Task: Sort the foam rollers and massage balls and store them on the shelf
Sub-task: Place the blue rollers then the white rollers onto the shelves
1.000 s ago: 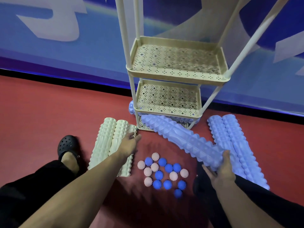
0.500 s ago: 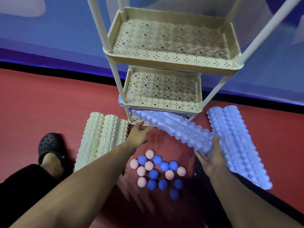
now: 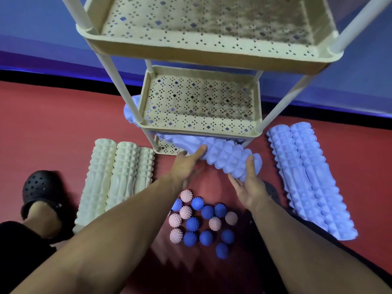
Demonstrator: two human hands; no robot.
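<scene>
A beige perforated shelf rack (image 3: 199,126) stands on the red floor. A lavender foam roller (image 3: 227,158) lies partly inside its bottom tier, its near end sticking out. My right hand (image 3: 247,183) grips that near end. My left hand (image 3: 186,164) presses flat against the roller's left side, fingers extended. Another lavender roller end (image 3: 130,112) pokes out behind the rack's left post. Three cream rollers (image 3: 114,179) lie side by side at left. Two lavender rollers (image 3: 307,179) lie at right. Several spiky pink and blue massage balls (image 3: 201,221) cluster between my forearms.
The rack's middle tier (image 3: 201,102) and upper tier (image 3: 212,24) hold nothing. My foot in a black clog (image 3: 40,187) rests left of the cream rollers. A blue wall (image 3: 42,35) with a black baseboard runs behind the rack.
The lavender roller has slid further into the bottom tier. My left hand left the cream rollers and came onto the lavender roller. The view moved closer to the rack.
</scene>
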